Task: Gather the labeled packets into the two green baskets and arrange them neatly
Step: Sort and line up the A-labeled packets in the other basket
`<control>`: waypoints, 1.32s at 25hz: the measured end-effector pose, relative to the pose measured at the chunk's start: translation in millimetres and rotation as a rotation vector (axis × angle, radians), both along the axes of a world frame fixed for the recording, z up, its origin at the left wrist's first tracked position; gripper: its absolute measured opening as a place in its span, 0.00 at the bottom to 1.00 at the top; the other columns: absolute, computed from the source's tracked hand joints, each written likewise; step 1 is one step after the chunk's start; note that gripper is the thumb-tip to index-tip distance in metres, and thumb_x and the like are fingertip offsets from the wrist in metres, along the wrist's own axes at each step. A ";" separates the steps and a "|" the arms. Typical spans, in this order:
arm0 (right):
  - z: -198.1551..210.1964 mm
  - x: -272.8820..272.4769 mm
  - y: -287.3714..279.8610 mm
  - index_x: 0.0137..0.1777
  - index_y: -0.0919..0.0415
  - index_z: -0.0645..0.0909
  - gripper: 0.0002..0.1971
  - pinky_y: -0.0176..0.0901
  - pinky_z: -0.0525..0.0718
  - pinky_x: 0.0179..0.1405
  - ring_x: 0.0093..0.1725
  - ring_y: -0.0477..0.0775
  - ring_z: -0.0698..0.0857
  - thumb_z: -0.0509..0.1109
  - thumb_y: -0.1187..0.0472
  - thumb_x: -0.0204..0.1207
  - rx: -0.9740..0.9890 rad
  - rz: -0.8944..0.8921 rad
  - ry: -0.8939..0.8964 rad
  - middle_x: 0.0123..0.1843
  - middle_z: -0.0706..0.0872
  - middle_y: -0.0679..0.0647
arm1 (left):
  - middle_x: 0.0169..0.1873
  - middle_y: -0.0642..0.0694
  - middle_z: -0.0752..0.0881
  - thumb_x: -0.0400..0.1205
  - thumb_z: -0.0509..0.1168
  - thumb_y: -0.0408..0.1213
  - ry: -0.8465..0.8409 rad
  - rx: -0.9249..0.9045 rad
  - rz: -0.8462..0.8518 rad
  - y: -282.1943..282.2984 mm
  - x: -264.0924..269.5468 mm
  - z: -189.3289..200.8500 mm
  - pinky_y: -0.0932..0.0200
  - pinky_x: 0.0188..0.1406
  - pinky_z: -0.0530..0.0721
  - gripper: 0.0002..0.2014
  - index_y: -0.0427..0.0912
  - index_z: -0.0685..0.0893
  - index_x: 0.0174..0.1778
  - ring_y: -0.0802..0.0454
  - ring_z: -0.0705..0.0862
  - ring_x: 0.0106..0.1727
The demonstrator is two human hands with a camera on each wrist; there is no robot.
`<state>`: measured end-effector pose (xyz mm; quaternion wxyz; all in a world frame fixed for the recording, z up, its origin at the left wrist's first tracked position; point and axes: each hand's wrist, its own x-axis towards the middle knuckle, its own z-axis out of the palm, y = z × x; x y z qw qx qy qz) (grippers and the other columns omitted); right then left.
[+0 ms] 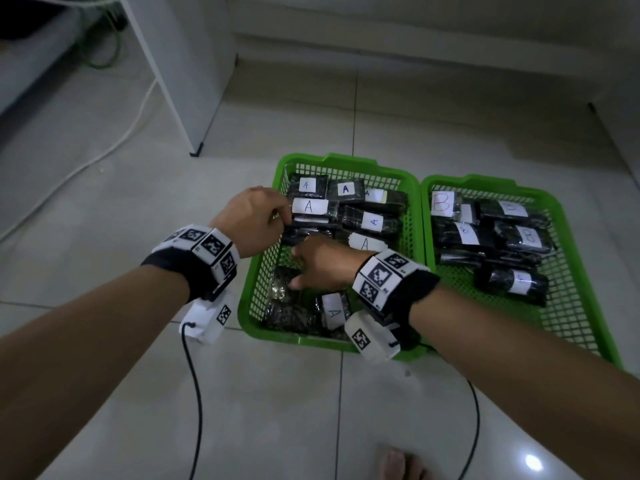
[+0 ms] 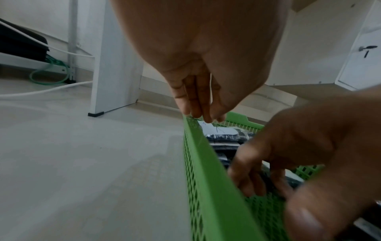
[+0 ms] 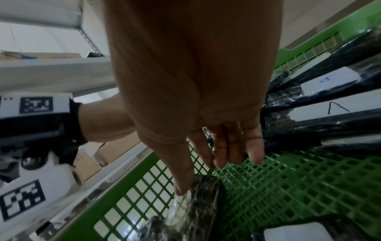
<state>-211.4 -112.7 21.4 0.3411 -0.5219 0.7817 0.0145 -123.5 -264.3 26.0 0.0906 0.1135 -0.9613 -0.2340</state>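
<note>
Two green baskets stand side by side on the tiled floor. The left basket (image 1: pixel 329 159) holds several black packets with white "A" labels. The right basket (image 1: pixel 467 180) holds several "B" packets (image 1: pixel 467 233). My left hand (image 1: pixel 285 216) reaches over the left rim and pinches the edge of an "A" packet (image 1: pixel 310 206); the left wrist view shows its fingers and thumb meeting there (image 2: pixel 208 119). My right hand (image 1: pixel 296 270) is inside the left basket with straight fingers (image 3: pixel 226 156) over the mesh floor (image 3: pixel 288 187). Its thumb touches a clear-wrapped dark packet (image 3: pixel 200 195) lying near the left wall (image 1: pixel 282 289).
Another "A" packet (image 1: pixel 332 311) lies at the left basket's near end. A white furniture panel (image 1: pixel 194 81) stands on the floor behind and left of the baskets, with a white cable (image 1: pixel 104 154) trailing past it. A bare foot (image 1: pixel 398 462) shows at the bottom edge.
</note>
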 end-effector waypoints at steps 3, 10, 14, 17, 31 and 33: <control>0.3 2.4 1.9 0.67 0.62 0.80 0.22 0.44 0.81 0.46 0.60 0.59 0.82 0.77 0.51 0.79 0.010 -0.001 -0.024 0.64 0.82 0.58 | 0.45 0.53 0.89 0.77 0.66 0.28 -0.069 0.046 0.029 0.4 -2.2 2.2 0.54 0.52 0.86 0.11 0.50 0.88 0.42 0.55 0.85 0.46; 8.9 -12.5 21.6 0.67 0.56 0.82 0.22 0.46 0.85 0.49 0.54 0.52 0.86 0.82 0.59 0.74 -0.115 -0.183 -0.258 0.58 0.87 0.51 | 0.53 0.56 0.91 0.77 0.71 0.26 0.000 0.363 0.125 -3.9 6.3 -3.5 0.60 0.65 0.83 0.12 0.51 0.91 0.43 0.60 0.88 0.57; 37.5 -37.0 46.6 0.64 0.53 0.87 0.19 0.43 0.86 0.51 0.59 0.52 0.87 0.78 0.70 0.75 -0.281 -0.319 -0.420 0.62 0.89 0.51 | 0.49 0.56 0.92 0.79 0.71 0.30 -0.032 0.520 0.278 -0.3 -1.4 5.2 0.60 0.63 0.84 0.09 0.49 0.93 0.44 0.61 0.89 0.53; 58.4 -58.5 70.8 0.53 0.51 0.91 0.20 0.43 0.84 0.59 0.63 0.49 0.87 0.79 0.77 0.69 -0.574 -0.497 -0.517 0.59 0.91 0.47 | 0.48 0.53 0.92 0.81 0.71 0.39 -0.095 0.514 0.314 16.2 -16.4 28.6 0.60 0.58 0.84 0.05 0.47 0.93 0.49 0.58 0.88 0.50; 48.8 -83.8 96.3 0.73 0.56 0.80 0.36 0.53 0.90 0.58 0.57 0.57 0.92 0.75 0.84 0.67 -0.754 -0.811 -0.757 0.62 0.90 0.57 | 0.58 0.47 0.88 0.75 0.74 0.22 -0.098 0.946 0.157 50.6 -38.9 53.1 0.47 0.57 0.90 0.22 0.45 0.85 0.63 0.47 0.90 0.55; 49.6 -83.0 92.5 0.72 0.61 0.79 0.30 0.60 0.89 0.61 0.56 0.61 0.93 0.79 0.77 0.70 -0.723 -0.895 -0.784 0.57 0.93 0.60 | 0.60 0.41 0.86 0.78 0.69 0.18 -0.061 1.096 0.246 56.5 -40.4 57.0 0.47 0.54 0.91 0.21 0.38 0.81 0.66 0.42 0.89 0.56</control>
